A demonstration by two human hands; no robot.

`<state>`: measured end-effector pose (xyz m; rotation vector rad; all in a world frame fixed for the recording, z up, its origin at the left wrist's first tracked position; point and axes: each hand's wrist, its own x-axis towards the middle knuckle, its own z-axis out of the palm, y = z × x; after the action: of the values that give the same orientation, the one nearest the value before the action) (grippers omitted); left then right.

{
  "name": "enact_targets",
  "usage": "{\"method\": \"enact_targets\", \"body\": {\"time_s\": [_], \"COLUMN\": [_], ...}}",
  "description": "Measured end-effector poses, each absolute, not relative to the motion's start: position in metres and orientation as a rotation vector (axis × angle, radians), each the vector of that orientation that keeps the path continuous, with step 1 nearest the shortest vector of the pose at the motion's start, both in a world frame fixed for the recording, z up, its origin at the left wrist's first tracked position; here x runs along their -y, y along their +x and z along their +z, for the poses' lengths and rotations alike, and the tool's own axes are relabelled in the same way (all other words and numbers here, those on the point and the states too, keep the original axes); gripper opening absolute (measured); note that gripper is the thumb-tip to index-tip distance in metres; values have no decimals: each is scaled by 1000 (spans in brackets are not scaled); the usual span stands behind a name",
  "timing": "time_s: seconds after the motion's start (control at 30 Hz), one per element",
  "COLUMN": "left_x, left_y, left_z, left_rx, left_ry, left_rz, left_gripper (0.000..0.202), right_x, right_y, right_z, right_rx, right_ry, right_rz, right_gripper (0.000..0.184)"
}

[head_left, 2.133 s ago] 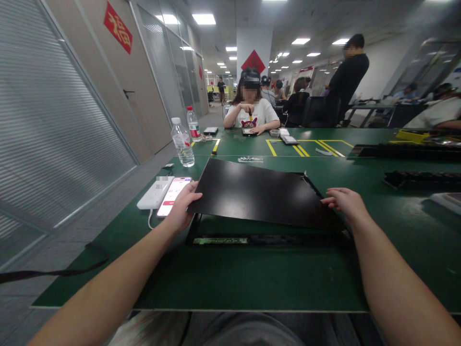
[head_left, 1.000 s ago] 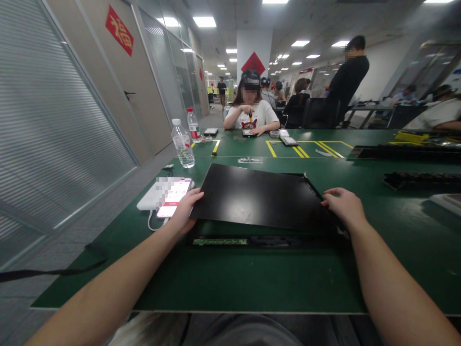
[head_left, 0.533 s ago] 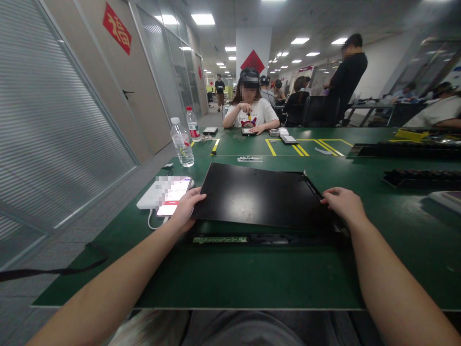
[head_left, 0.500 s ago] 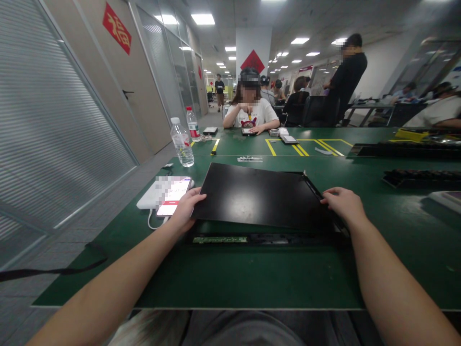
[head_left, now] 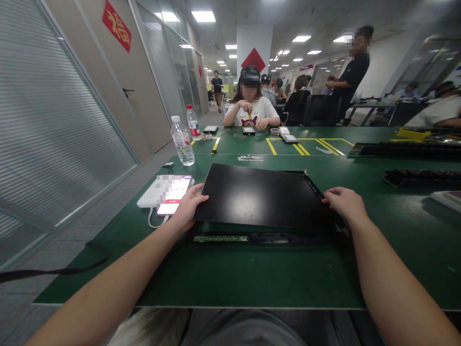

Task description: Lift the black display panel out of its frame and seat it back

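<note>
A flat, glossy black screen panel (head_left: 255, 194) lies slightly askew over a black frame (head_left: 288, 239), most of which it hides. Along the frame's near side shows a green circuit board (head_left: 220, 238). My left hand (head_left: 188, 209) grips the panel's left edge, thumb on top and fingers around the side. At the right, my right hand (head_left: 346, 204) pinches the frame's right side close to the panel's edge; its fingertips partly cover what they hold. The panel's near edge sits raised above the frame.
Left of the panel, a phone (head_left: 175, 194) with a cable lies on a white device (head_left: 147, 197). Two water bottles (head_left: 183, 144) stand behind. Dark long parts (head_left: 418, 178) lie at right. Across the green table (head_left: 252, 283) a person sits with small drives (head_left: 248, 130).
My hands and the panel have barely moved. Across the table, the seated person's hand has drawn back slightly from the drive. The standing person at right has turned and leaned back.
</note>
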<state>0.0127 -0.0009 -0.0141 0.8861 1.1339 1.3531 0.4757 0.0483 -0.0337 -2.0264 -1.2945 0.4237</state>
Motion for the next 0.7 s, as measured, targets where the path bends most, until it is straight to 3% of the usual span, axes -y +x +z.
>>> {"method": "enact_targets", "body": {"time_s": [0.5, 0.7], "left_x": [0, -8], "left_y": [13, 3], "left_z": [-10, -17], "left_rx": [-1161, -1392], "left_ry": [948, 1182], "left_rz": [1396, 1404], "left_gripper": [45, 44], "right_x": [-45, -45], "right_y": [469, 467], "right_z": [-26, -23], "right_rx": [1374, 1363], "right_ry": [-2152, -2167], "right_rz": [343, 356], "right_gripper": [16, 22]}}
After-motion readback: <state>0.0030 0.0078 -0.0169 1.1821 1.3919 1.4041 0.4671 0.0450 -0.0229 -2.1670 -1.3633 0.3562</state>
